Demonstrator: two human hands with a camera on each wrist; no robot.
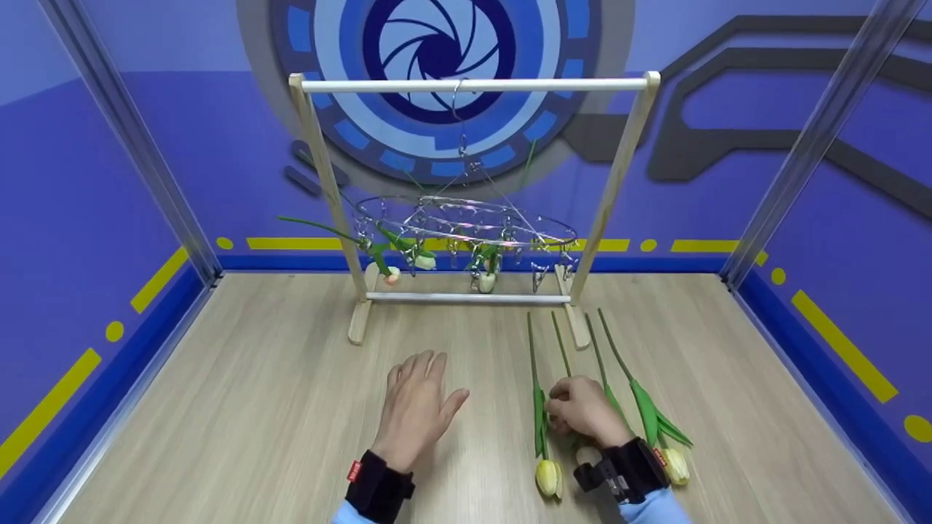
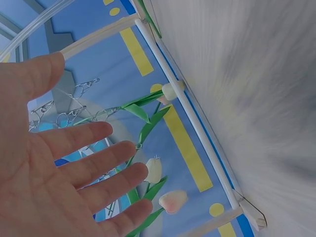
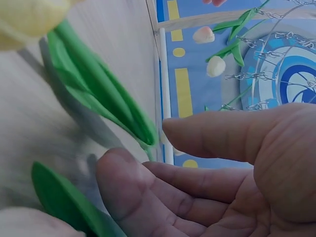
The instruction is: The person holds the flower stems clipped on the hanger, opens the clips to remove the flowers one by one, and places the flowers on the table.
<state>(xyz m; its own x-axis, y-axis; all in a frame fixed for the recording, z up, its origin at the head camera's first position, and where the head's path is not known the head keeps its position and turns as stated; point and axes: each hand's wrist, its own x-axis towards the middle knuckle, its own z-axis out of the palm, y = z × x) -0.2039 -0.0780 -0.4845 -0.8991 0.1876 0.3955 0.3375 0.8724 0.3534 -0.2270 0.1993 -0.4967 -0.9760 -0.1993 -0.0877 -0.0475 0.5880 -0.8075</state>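
My right hand (image 1: 588, 411) is low over several artificial tulips lying side by side on the table. In the right wrist view its thumb and forefinger are bent but apart, with a green leaf (image 3: 98, 84) just beyond them. Left of this hand lies a yellow tulip (image 1: 548, 478), and another yellow tulip (image 1: 676, 466) lies to the right. The blooms between are mostly hidden by the hand and wrist strap. My left hand (image 1: 416, 411) hovers over the table with spread fingers, holding nothing. Beyond it, in the left wrist view, hang white tulips (image 2: 153, 170) and a pinkish tulip (image 2: 173, 201).
A wooden stand (image 1: 619, 175) with a white top bar (image 1: 378, 86) stands at the back. From the bar hangs a tilted round metal clip hanger (image 1: 466, 218), several tulips clipped head-down on its left and middle. Blue printed walls enclose the wooden table (image 1: 277, 407).
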